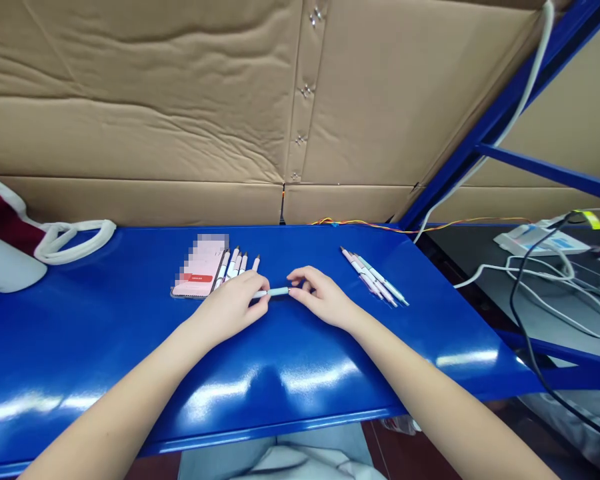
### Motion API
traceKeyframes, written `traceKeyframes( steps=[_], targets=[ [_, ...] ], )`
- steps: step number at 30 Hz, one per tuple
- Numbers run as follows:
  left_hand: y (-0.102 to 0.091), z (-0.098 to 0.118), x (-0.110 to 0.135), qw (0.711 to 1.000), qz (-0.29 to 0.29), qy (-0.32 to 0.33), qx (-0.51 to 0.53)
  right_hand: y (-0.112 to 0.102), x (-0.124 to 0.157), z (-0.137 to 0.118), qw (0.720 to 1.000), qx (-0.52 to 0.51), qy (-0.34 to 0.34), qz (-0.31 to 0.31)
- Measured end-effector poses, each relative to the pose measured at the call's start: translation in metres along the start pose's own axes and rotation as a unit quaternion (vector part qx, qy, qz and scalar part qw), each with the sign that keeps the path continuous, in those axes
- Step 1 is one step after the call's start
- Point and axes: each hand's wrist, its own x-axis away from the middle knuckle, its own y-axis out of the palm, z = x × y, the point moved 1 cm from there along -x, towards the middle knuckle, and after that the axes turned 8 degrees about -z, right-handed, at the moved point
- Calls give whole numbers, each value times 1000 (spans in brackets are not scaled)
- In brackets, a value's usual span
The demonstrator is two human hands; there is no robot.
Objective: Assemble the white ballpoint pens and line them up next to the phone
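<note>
Between my two hands lies a slim pen (279, 291), pale at its left part and light green toward the right, held level just above the blue tabletop. My left hand (237, 300) pinches its left end. At the right end, my right hand (320, 295) has thumb and fingertips closed on the tip, with a small dark spot showing there. Behind my left hand, several pale pink and white pens (235, 261) lie side by side, partly covered by the hand. More pens (373, 277), pink, white and green, lie in a bundle right of my right hand.
A pink phone-like item (200, 280), partly blurred out, lies left of the pens. White straps (75, 243) and a white rounded object (10, 263) are at far left. Cardboard (205, 100) lines the back. Cables (555, 273) and a blue frame bar (510, 80) stand right.
</note>
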Motion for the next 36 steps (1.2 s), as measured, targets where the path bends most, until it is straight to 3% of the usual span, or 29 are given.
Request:
traceKeyframes(
  steps=[6,12,17,24,31,36],
  targets=[
    [-3,0,0,1000,7,-3,-6,1,0,1,997,49,-50,-12],
    [-3,0,1,1000,1,-2,1,3,0,2,997,50,-50,-4],
    [-1,-1,0,1000,3,-1,-6,2,2,0,991,118,-58,4],
    [0,0,-1,996,-4,25,-90,0,5,-6,961,261,-66,61],
    [5,-6,-2,983,44,67,-166,3,6,-7,960,270,-49,64],
    [3,-3,-1,979,44,63,-191,2,8,-10,949,299,-79,55]
  ],
)
